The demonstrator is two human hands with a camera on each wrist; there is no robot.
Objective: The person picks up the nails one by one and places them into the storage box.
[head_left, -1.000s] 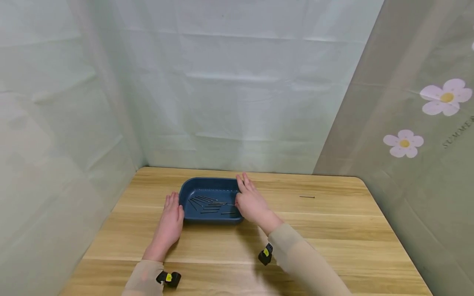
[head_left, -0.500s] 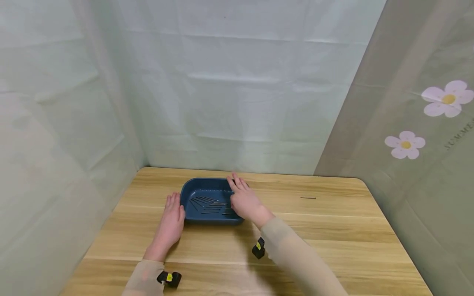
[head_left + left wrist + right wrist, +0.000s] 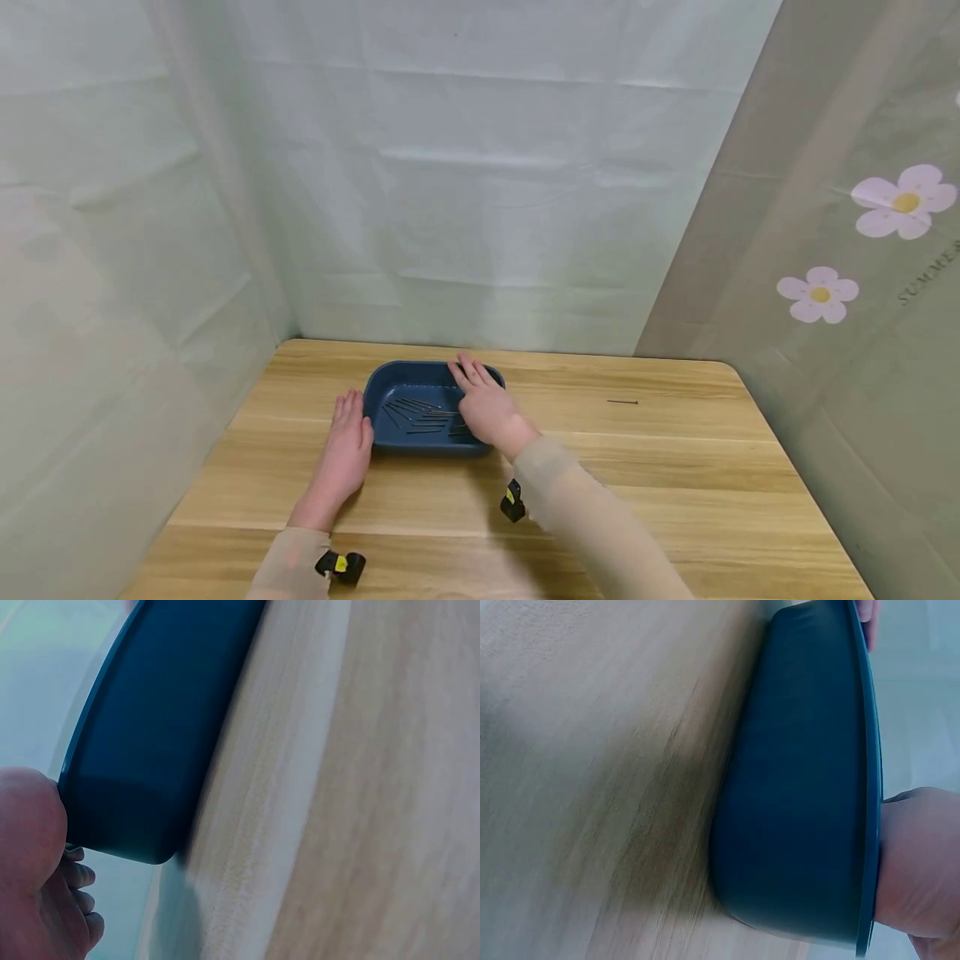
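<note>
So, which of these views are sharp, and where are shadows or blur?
Head view: evenly lit and sharp, the nails in the tray distinct, soft shadow under the right hand. Left wrist view: table grain smeared. Right wrist view: soft focus, dark shadow beside the tray.

Bare table (image 3: 660,467) right of the blue tray (image 3: 390,379), only one stray nail (image 3: 622,402); curtain walls (image 3: 487,183) close behind.

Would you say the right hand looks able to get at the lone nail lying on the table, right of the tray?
Probably yes: the nail lies alone on bare table, and the right hand, over the tray, has nothing between.
</note>
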